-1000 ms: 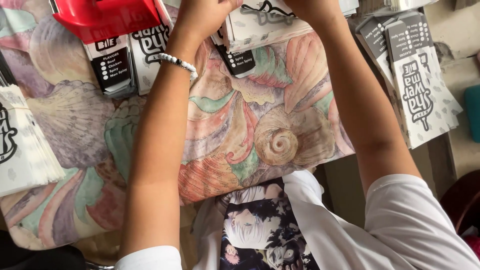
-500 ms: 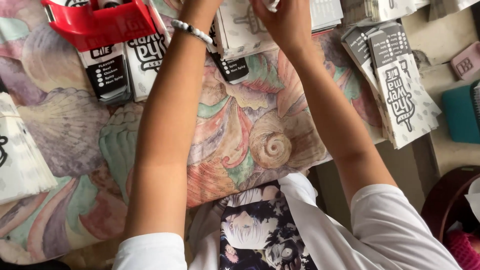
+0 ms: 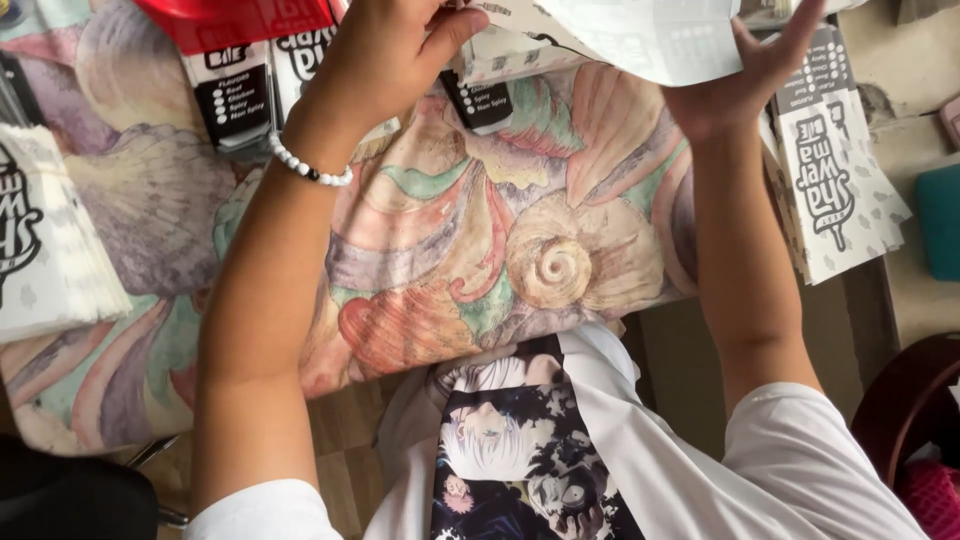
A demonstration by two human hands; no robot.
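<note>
Both hands are up at the far edge of the shell cloth (image 3: pixel 480 250), working one white paper sleeve (image 3: pixel 650 40).

Left hand (image 3: pixel 385 60): fingers curled, thumb pressed onto the sleeve's near-left edge, pinching it. A bead bracelet (image 3: pixel 305 168) sits on the wrist.

Right hand (image 3: pixel 745 75): fingers spread and raised, propping the sleeve from its right side, thumb out. Whether the fingertips grip it is hidden by the frame edge.

The sleeve is held just above the cloth's far edge, partly out of view at the top. Whether it is being folded, opened or lifted cannot be told.

Progress, as a judgement: well underway, not finished. One fanned stack (image 3: pixel 840 180) of printed sleeves lies right of the cloth, another white stack (image 3: pixel 50 250) at the cloth's left, and flat dark-labelled ones (image 3: pixel 235 100) at its far-left beside a red tray (image 3: pixel 230 20). Which pile counts as done and which as pending cannot be told. The one sleeve in hand is the current piece.
</note>
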